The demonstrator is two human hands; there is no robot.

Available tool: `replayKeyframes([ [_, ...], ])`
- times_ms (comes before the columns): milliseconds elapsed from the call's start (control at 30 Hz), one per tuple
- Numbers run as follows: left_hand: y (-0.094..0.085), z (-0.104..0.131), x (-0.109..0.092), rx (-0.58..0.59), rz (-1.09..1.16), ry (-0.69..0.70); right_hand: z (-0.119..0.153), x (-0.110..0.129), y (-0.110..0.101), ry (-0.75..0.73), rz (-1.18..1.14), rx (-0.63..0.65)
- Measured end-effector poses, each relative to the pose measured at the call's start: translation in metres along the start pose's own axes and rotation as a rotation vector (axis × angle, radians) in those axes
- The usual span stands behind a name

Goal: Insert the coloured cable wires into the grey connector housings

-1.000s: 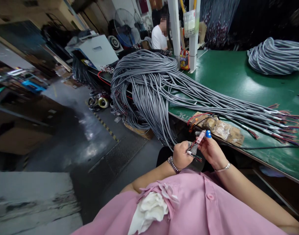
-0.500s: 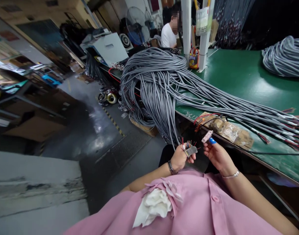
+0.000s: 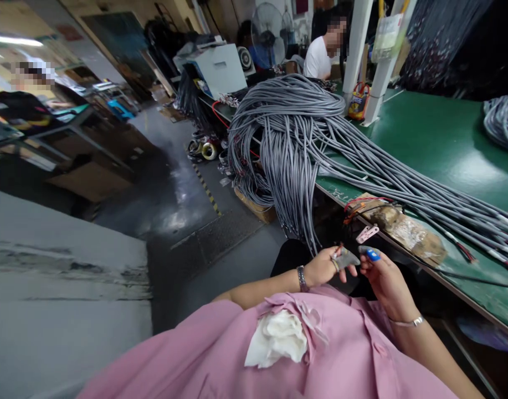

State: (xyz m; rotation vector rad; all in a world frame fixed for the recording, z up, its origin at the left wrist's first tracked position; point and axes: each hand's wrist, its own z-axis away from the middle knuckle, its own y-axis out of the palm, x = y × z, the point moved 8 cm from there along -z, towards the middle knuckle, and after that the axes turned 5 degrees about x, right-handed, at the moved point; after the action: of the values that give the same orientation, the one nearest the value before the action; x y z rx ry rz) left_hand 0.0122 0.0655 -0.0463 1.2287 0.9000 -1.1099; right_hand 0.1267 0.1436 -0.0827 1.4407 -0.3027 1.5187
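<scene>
- Thin coloured wires (image 3: 339, 250) are grasped in the left hand (image 3: 322, 267), its thumb side turned up.
- The right hand (image 3: 385, 281), a blue cover (image 3: 373, 255) worn on its thumb, is held just beside the left.
- A pink clip (image 3: 367, 234) is seen just beyond the right fingertips; whether it is gripped cannot be told.
- Grey cables (image 3: 293, 141) are draped over the green tabletop (image 3: 440, 133).

We record our bare left forearm (image 3: 264, 289) and bare right forearm (image 3: 445, 349) converging forward, left hand (image 3: 326, 267) with fingers half-curled and pointing rightward, right hand (image 3: 384, 280) just beside it, thumb (image 3: 381, 261) drawn toward bent fingers.
</scene>
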Motion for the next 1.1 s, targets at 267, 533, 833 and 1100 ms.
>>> replayKeyframes([
  [267, 0.009, 0.011, 0.036, -0.038, -0.182, -0.165, 0.043, 0.021, 0.039, -0.167, 0.419, 0.283],
  [533, 0.019, 0.025, 0.019, -0.055, -0.253, 0.106, 0.041, 0.034, 0.041, -0.202, 0.446, 0.177],
  [833, 0.007, 0.035, 0.004, -0.140, -0.364, 0.061, 0.032, 0.020, 0.045, -0.092, 0.347, 0.126],
  [1100, -0.008, 0.030, 0.008, -0.249, 0.021, -0.001, 0.020, 0.009, 0.052, -0.057, 0.195, 0.099],
])
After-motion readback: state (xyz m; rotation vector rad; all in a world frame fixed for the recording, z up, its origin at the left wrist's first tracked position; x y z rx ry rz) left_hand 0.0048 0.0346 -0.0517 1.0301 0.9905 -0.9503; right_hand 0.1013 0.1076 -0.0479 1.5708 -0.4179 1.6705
